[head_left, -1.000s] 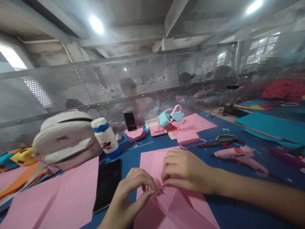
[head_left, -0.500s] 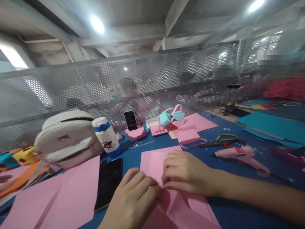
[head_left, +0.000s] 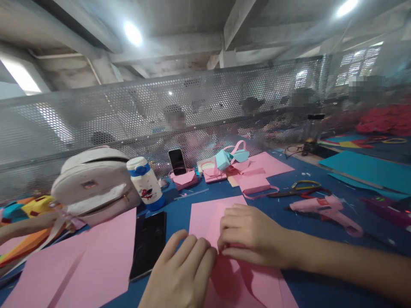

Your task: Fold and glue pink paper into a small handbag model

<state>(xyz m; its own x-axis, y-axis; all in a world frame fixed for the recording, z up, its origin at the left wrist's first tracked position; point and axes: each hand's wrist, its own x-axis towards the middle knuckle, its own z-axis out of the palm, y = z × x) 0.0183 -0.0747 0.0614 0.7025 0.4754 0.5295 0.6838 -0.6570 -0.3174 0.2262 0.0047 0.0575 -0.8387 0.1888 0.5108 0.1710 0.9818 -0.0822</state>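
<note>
A pink paper sheet (head_left: pixel 205 216) lies on the blue table in front of me, partly folded. My left hand (head_left: pixel 181 273) lies flat on its near left part, fingers stretched out and pressing down. My right hand (head_left: pixel 248 233) rests on the middle of the sheet with its fingers curled, the fingertips pressing a fold beside my left fingertips. The fold itself is hidden under both hands.
A black phone (head_left: pixel 149 244) lies left of the sheet, beside another pink sheet (head_left: pixel 80 265). Behind stand a white bag (head_left: pixel 93 186), a small bottle (head_left: pixel 144 184) and a propped phone (head_left: pixel 177 161). Scissors (head_left: pixel 298 190) and a pink glue gun (head_left: pixel 324 207) lie right. Another person's hand (head_left: pixel 38 220) reaches in at left.
My left hand went from a pinch at the fold to lying flat on the paper. Another person's hand has come in at the left edge.
</note>
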